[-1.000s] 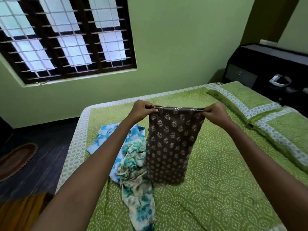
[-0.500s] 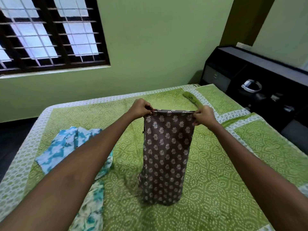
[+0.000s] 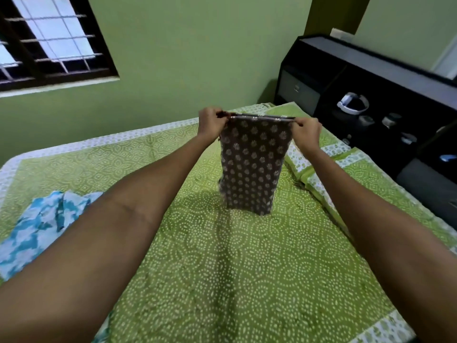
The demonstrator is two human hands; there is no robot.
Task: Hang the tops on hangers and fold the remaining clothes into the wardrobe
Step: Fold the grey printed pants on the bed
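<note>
Both hands (image 3: 212,120) (image 3: 306,133) pinch the brown cloth (image 3: 252,167), now lifted off the bed (image 3: 222,268) at frame centre, ready for folding

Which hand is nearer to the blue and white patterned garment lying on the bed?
Left. The left hand grips the brown printed cloth on the side facing the blue and white patterned garment; the right hand grips its far corner.

brown printed garment (image 3: 252,167) hanging upright; blue floral tops (image 3: 42,226) on bed

Bedspread (image 3: 222,280) open under arms; blue garment (image 3: 42,224) left, pillows (image 3: 329,169) right.
</note>
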